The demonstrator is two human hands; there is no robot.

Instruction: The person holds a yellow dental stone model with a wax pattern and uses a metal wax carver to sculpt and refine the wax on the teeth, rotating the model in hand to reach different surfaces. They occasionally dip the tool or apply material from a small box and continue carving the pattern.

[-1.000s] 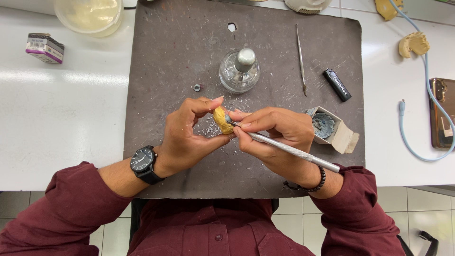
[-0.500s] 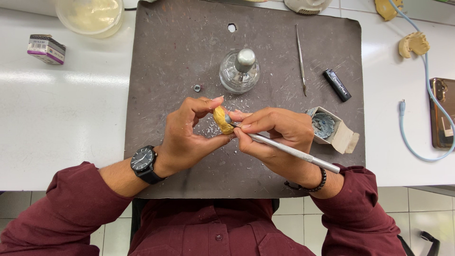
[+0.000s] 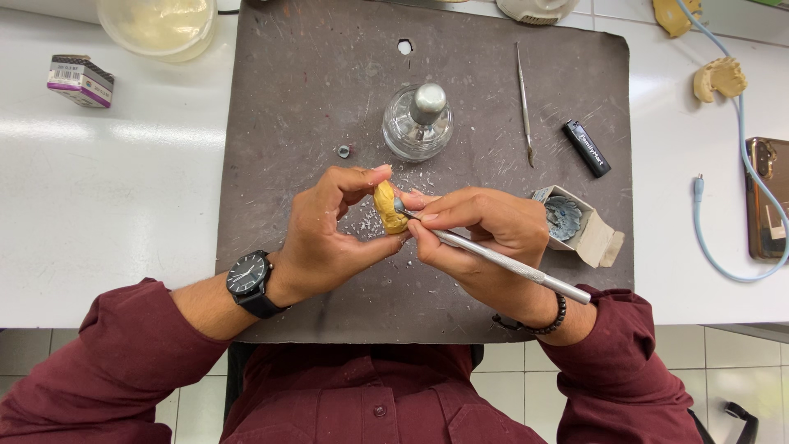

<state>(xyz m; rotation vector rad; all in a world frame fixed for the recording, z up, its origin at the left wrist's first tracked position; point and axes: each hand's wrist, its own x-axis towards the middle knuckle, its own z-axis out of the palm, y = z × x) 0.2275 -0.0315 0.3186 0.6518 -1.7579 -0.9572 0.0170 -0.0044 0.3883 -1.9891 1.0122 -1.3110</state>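
**Carving in hand, almost nothing moved**

While I check this against the two earlier frames, barely anything differs: both hands sit at the same spot over the grey mat (image 3: 296, 123), so the work is in one slow, steady stroke, not a reposition.

Left to right. A small printed box (image 3: 80, 80) and a pale plastic tub (image 3: 156, 25) sit on the white desk (image 3: 107, 214), same as before. My left hand (image 3: 325, 238), watch on the wrist, is closed in a pinch around the yellow model (image 3: 386, 207), held just above mat centre, thumb under and fingers over. My right hand (image 3: 485, 238) is closed pen-style on the metal carving tool (image 3: 501, 263); its tip touches the model's right face. The tip looks a hair closer in than a second ago, hard to be sure.

Behind the hands, unchanged: small grey cap (image 3: 343, 151), glass spirit lamp (image 3: 417, 123), thin metal probe (image 3: 523, 103), black lighter (image 3: 587, 148), open carton of grey wax (image 3: 575, 226). Far right: plaster cast (image 3: 719, 78), blue cable (image 3: 744, 189), phone (image 3: 768, 197).
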